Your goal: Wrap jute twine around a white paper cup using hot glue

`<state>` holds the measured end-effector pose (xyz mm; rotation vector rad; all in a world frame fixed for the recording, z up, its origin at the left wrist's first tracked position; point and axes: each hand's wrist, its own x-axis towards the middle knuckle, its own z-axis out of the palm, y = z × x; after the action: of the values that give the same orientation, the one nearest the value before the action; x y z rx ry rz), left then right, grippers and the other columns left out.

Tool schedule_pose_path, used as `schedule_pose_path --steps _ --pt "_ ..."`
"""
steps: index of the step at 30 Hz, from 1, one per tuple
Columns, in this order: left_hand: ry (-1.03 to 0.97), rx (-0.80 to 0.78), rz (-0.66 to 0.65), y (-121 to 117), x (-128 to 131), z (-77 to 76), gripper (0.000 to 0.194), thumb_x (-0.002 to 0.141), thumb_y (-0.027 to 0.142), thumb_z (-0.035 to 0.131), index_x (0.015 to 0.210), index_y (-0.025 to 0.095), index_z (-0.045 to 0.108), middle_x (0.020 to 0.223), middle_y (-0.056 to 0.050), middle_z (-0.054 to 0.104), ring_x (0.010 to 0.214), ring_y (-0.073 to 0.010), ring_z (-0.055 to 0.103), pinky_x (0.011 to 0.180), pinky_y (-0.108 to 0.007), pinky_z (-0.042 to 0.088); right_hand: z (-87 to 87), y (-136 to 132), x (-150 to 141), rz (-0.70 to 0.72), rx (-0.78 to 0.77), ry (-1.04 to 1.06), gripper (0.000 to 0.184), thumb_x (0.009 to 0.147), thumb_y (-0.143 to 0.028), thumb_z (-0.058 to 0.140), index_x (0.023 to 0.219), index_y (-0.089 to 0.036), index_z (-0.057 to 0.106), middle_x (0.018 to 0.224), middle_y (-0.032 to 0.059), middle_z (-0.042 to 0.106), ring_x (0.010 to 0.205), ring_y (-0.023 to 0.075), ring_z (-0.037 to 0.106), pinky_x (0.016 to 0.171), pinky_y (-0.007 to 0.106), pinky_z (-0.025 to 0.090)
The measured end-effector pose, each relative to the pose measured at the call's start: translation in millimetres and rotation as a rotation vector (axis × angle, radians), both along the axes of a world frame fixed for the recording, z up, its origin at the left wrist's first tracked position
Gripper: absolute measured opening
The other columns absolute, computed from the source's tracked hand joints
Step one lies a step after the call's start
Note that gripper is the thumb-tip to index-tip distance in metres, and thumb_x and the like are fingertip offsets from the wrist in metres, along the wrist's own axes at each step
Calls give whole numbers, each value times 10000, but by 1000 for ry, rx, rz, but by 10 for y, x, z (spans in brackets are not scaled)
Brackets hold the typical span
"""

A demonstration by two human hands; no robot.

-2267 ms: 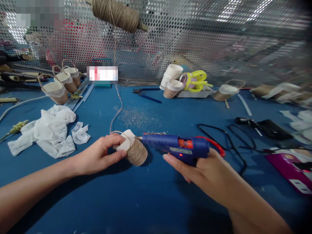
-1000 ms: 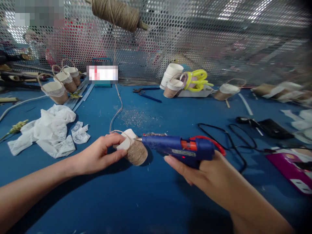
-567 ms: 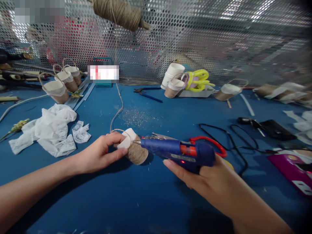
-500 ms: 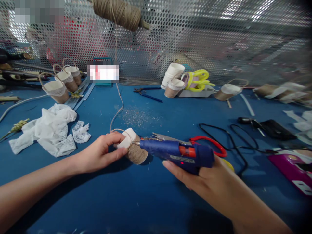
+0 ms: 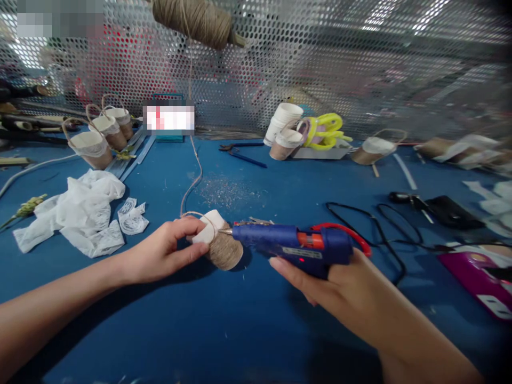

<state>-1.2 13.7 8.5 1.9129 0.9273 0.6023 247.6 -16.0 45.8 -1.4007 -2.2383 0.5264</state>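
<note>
My left hand (image 5: 162, 255) pinches the white rim end of a small paper cup (image 5: 219, 245) lying on its side on the blue table (image 5: 224, 325); brown twine wraps its lower part. A strand of twine (image 5: 193, 176) runs from the cup up to a spool (image 5: 194, 18) hanging overhead. My right hand (image 5: 340, 290) grips a blue hot glue gun (image 5: 294, 246), whose metal tip touches the cup where the wrap meets the bare white part. Its red light glows.
White lace scraps (image 5: 76, 213) lie at the left. Finished twine baskets (image 5: 98, 141) stand at the back left, stacked cups (image 5: 282, 128) and yellow scissors (image 5: 326, 130) at the back. Red-handled scissors (image 5: 348, 234) lie behind the gun; black cables (image 5: 380, 224) and a magenta object (image 5: 476, 274) lie at the right.
The glue gun has shifted slightly, its tip staying at the cup's twine edge while its body dipped and levelled again. My left hand and the cup have barely moved.
</note>
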Motion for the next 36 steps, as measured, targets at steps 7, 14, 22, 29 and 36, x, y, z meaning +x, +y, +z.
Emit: schedule_pose_path --steps 7,14,22,29,36 --pt "-19 13 -28 6 -6 -5 171 857 215 442 918 113 565 898 -81 597 852 -186 530 784 -317 419 -12 61 38 27 -39 -20 489 823 -387 488 374 -241 361 311 -43 407 326 107 429 406 262 380" --pt "-1 21 -30 9 -11 -9 176 859 232 438 900 109 557 882 -71 572 831 -172 518 769 -295 416 -32 97 19 -40 -143 -21 476 806 -424 490 395 -231 350 337 -41 412 334 95 422 401 253 366" --pt "0 24 -37 7 -12 -11 161 861 224 428 876 117 547 854 -57 553 796 -158 497 748 -289 416 -66 114 27 -109 -192 -55 468 780 -469 480 406 -232 328 347 -36 400 324 96 414 391 254 369" --pt "-15 41 -30 1 1 9 139 856 214 436 844 125 541 838 -46 553 784 -152 501 737 -271 413 -40 175 -24 -177 -265 20 442 753 -448 527 406 -240 349 340 -36 428 328 105 433 399 256 390" --pt "-18 40 -18 -2 -15 -18 167 851 234 445 883 112 555 865 -65 576 811 -165 524 760 -291 423 -95 378 40 -225 -348 287 242 760 -433 551 690 -204 583 575 16 617 647 185 619 585 283 475"
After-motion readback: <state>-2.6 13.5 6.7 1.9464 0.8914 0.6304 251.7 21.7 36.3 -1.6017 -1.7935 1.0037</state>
